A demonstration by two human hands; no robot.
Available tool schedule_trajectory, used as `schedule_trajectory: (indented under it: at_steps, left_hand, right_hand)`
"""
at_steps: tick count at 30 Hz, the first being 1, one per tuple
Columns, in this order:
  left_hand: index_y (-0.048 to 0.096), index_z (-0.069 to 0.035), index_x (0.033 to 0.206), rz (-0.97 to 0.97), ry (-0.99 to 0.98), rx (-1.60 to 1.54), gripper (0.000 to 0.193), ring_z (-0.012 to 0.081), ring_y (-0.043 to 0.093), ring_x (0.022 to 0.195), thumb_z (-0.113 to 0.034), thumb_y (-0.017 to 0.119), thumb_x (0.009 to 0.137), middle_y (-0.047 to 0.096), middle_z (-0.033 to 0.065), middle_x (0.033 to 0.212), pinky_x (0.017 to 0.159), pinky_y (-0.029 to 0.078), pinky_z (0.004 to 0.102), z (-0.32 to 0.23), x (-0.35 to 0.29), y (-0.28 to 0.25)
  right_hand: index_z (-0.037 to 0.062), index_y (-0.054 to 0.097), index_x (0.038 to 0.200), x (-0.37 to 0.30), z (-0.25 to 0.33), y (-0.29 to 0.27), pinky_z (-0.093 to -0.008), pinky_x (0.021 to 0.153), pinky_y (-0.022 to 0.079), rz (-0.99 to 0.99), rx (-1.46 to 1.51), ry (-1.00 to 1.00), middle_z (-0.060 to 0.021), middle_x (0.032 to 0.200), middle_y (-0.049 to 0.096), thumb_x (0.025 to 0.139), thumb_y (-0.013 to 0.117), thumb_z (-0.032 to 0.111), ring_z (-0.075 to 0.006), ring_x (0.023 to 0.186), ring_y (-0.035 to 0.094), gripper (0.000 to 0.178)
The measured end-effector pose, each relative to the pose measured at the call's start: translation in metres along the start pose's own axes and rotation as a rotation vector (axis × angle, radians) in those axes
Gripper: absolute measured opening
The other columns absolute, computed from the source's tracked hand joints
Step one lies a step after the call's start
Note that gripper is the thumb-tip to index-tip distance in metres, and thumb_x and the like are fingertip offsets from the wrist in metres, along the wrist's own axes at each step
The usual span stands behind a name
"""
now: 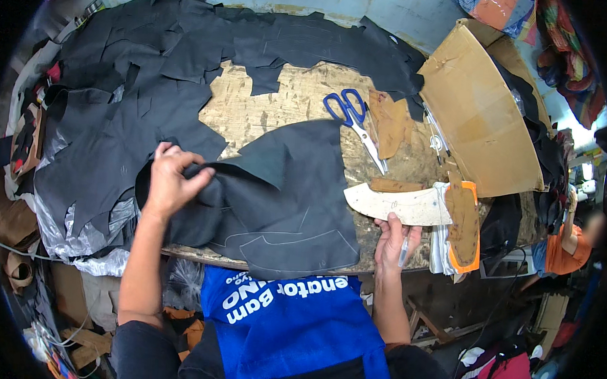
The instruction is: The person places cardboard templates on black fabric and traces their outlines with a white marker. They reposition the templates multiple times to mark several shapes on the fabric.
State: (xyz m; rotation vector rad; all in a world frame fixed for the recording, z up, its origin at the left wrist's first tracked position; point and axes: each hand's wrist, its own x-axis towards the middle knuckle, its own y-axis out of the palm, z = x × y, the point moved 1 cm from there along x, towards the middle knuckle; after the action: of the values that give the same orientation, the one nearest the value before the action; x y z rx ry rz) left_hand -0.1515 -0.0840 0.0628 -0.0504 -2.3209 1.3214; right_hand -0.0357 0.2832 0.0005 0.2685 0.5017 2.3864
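My left hand (171,184) pinches the raised left edge of a black leather sheet (289,202), which folds up and over beneath the fingers. Thin pale outlines of curved shapes are drawn on the sheet's near part. In my right hand (389,246), by the table's front edge, is a curved off-white pattern piece (401,204), held between thumb and fingers. A slim silvery pen (404,252) also sits among those fingers. The pattern piece's left tip lies close to the sheet's right edge.
Blue-handled scissors (370,145) and a brown pattern piece (389,129) lie on the worn wooden table (308,88). Black leather scraps (138,108) heap along its far and left sides. Another brown pattern (462,223), a cardboard box (486,116) and a person in orange (566,248) are at right.
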Motion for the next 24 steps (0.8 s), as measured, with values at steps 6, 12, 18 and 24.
schedule_trajectory:
  at_steps: [6, 12, 18, 24]
  left_hand:
    - [0.056, -0.001, 0.06, 0.228, -0.391, -0.426, 0.035, 0.0028, 0.037, 0.047, -0.023, 0.068, 0.085, 0.045, -0.0072, 0.051, 0.042, 0.029, 0.0253, 0.045, 0.014, -0.049]
    - [0.065, -0.001, 0.077, 0.168, -0.585, -0.848, 0.027, 0.0006, 0.049, 0.051, -0.022, 0.058, 0.093, 0.06, -0.0043, 0.066, 0.046, 0.036, 0.0166, 0.061, 0.018, -0.117]
    - [0.063, -0.007, 0.103, -0.201, -0.767, -0.403, 0.035, 0.0072, 0.044, 0.054, -0.038, 0.063, 0.087, 0.064, 0.0037, 0.068, 0.051, 0.034, 0.0222, 0.078, 0.001, -0.19]
    - [0.068, -0.009, 0.103, -0.323, -0.803, -0.242, 0.042, 0.0146, 0.052, 0.061, -0.043, 0.07, 0.078, 0.062, 0.007, 0.074, 0.056, 0.041, 0.0294, 0.026, 0.059, -0.211]
  right_hand:
    - [0.0003, 0.041, 0.124, 0.002, -0.012, -0.004, -0.0262, 0.061, 0.057, 0.04, -0.132, -0.085, -0.0124, 0.104, 0.06, 0.084, 0.056, -0.008, -0.0166, 0.083, 0.063, 0.043]
    - [-0.0005, 0.041, 0.119, 0.001, -0.006, 0.001, -0.026, 0.059, 0.056, 0.029, -0.203, -0.029, -0.0123, 0.103, 0.059, 0.085, 0.055, -0.009, -0.016, 0.081, 0.062, 0.039]
    - [-0.0021, 0.038, 0.116, 0.001, -0.008, 0.002, -0.0269, 0.052, 0.056, 0.038, -0.203, -0.079, -0.0121, 0.096, 0.057, 0.085, 0.053, -0.011, -0.0176, 0.072, 0.063, 0.035]
    - [-0.0025, 0.038, 0.114, 0.002, -0.008, 0.0, -0.0265, 0.05, 0.054, 0.065, -0.258, -0.03, -0.0136, 0.094, 0.058, 0.086, 0.053, -0.009, -0.0166, 0.065, 0.061, 0.033]
